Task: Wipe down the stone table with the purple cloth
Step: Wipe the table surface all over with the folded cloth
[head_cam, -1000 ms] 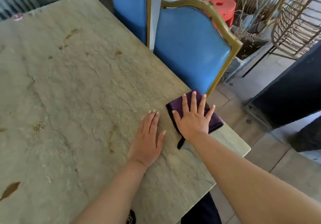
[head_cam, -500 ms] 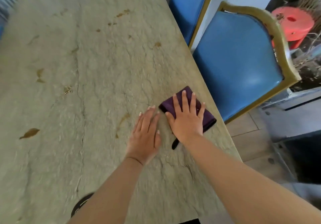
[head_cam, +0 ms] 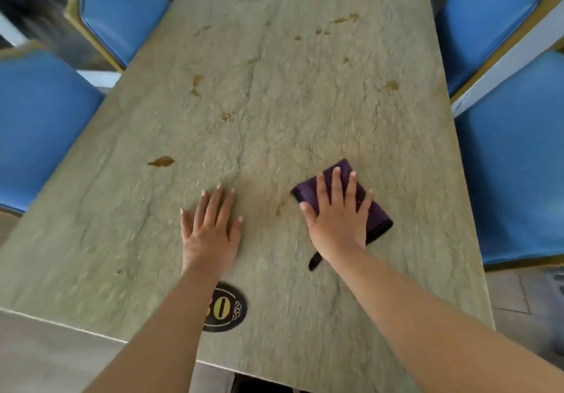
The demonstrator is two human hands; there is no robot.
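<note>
Right now I see the purple cloth (head_cam: 341, 200) folded into a thick rectangle and pinned flat under my right hand (head_cam: 337, 214), whose fingers (head_cam: 335, 185) are spread across it, palm down. The cloth's far corner sticks out beyond the fingertips and its right edge shows past the hand; a dark strip, possibly a loose tag or tail of the cloth, pokes out near the wrist, though blur keeps me from being sure. My left hand (head_cam: 210, 225) lies to the left of the cloth, apart from it, also flat and spread, pressing on bare stone and holding nothing.

The surface (head_cam: 305, 103) is a long slab of pale greenish-grey stone, rough and veined, with thin cracks running away from the cloth and brown stains (head_cam: 161, 161) scattered beyond and to the left of it. Nearer to me than the cloth, by the left forearm, sits a round black disc with gold lettering (head_cam: 225, 307).

Blue padded chairs with gold-coloured frames stand along both long sides: two right of the cloth (head_cam: 512, 161), two far to its left (head_cam: 39, 124).
</note>
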